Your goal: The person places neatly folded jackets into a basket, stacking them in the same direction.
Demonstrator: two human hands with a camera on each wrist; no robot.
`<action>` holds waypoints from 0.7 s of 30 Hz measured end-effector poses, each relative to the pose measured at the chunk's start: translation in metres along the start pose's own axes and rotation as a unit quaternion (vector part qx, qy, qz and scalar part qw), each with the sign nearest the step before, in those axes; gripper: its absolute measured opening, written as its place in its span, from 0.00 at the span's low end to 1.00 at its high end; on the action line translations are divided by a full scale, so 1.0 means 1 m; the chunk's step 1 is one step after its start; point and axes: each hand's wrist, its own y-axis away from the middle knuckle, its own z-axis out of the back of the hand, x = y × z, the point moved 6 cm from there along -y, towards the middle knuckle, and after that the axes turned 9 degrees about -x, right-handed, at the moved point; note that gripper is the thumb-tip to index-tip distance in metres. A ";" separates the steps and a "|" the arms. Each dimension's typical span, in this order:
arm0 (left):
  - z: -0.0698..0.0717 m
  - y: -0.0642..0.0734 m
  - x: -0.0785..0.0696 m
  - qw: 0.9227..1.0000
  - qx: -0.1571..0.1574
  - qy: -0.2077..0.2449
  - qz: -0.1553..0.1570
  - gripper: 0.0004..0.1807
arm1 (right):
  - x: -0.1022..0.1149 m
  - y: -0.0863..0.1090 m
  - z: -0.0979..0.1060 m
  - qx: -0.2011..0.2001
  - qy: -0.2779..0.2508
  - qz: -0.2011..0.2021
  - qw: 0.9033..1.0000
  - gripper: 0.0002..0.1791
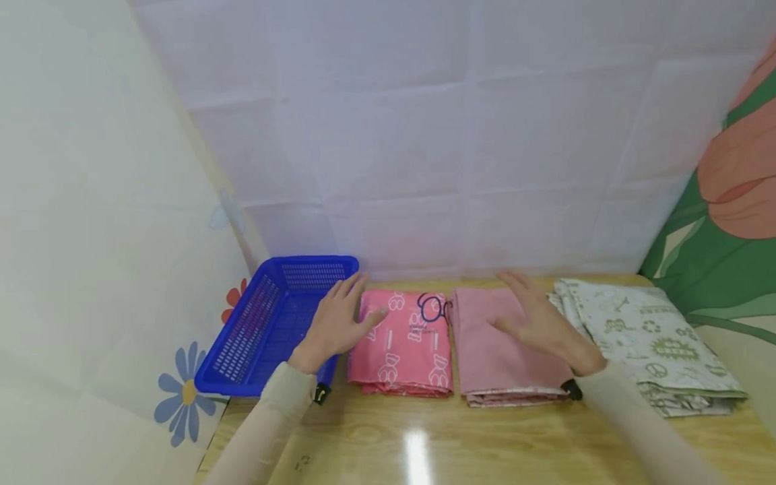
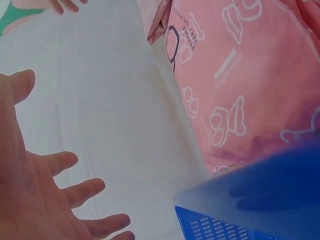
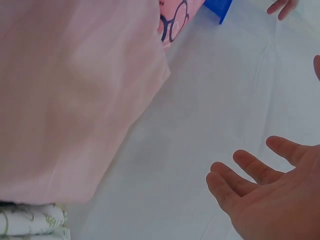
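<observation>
My left hand (image 1: pixel 335 322) hovers between the blue basket and the bright pink folded cloth, fingers spread and holding nothing. The bright pink cloth (image 1: pixel 400 357) has white outlined figures and a dark ring-shaped print. Over the plain light pink folded cloth (image 1: pixel 503 364) hangs my right hand (image 1: pixel 539 323), its fingers apart and nothing in them. In the right wrist view that light pink cloth (image 3: pixel 75 100) fills the upper left, away from the fingertips. To the right lies a white folded cloth (image 1: pixel 655 337) with green prints.
The blue plastic basket (image 1: pixel 209 380), with perforated sides, stands at the left end of the wooden table (image 1: pixel 364 438). A white sheet (image 1: pixel 424 168) hangs behind the table. Flower-printed hangings (image 1: pixel 727 202) flank the right side.
</observation>
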 end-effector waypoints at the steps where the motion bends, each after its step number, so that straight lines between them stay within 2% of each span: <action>1: -0.001 0.001 -0.001 1.000 0.002 0.001 0.000 0.49 | 0.003 0.000 -0.002 -0.001 0.001 0.003 1.000 0.51; 9: -0.012 0.006 -0.007 1.000 0.006 0.022 0.015 0.49 | 0.022 0.002 -0.020 -0.013 -0.011 0.040 0.999 0.51; 14: -0.020 0.011 -0.010 0.999 0.000 0.024 0.021 0.49 | 0.024 0.005 -0.032 0.000 -0.020 0.018 1.000 0.52; 21: -0.033 0.018 -0.014 0.998 -0.001 0.046 0.032 0.48 | 0.027 0.008 -0.046 -0.005 -0.082 0.002 0.997 0.47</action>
